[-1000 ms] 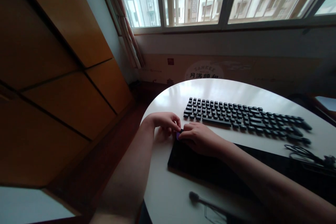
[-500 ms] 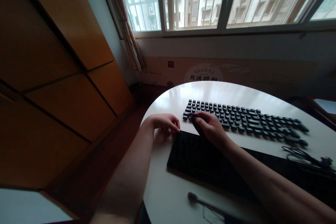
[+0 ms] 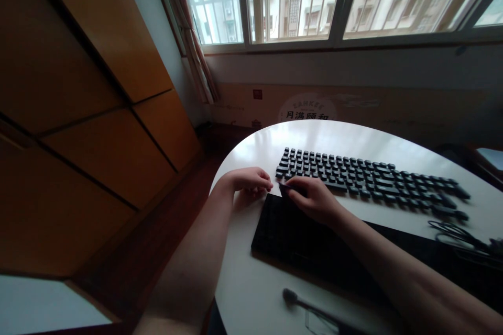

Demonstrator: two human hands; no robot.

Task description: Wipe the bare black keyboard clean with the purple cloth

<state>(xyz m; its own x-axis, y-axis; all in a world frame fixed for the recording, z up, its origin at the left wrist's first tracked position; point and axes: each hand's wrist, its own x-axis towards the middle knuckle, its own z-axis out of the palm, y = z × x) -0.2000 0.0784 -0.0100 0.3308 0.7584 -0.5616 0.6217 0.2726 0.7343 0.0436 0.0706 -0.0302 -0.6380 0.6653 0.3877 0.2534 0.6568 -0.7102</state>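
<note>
My left hand rests at the table's left side, by the upper left corner of a black keyboard body. Its fingers are curled into a pinch, and whatever they hold is hidden. Facing it, my right hand grips a thin dark object whose kind is unclear; its tip points at the left fingertips. Just beyond both hands, black keycaps stand in keyboard-like rows on the white table.
A dark-headed brush lies near the front edge beside a thin wire tool. Coiled black cable sits at the right. An orange-brown cabinet stands to the left, and a barred window is at the back.
My right hand has drawn the dark object slightly down and back from the keycaps, toward my left hand. My left hand has shifted slightly right. The view moved a little.
</note>
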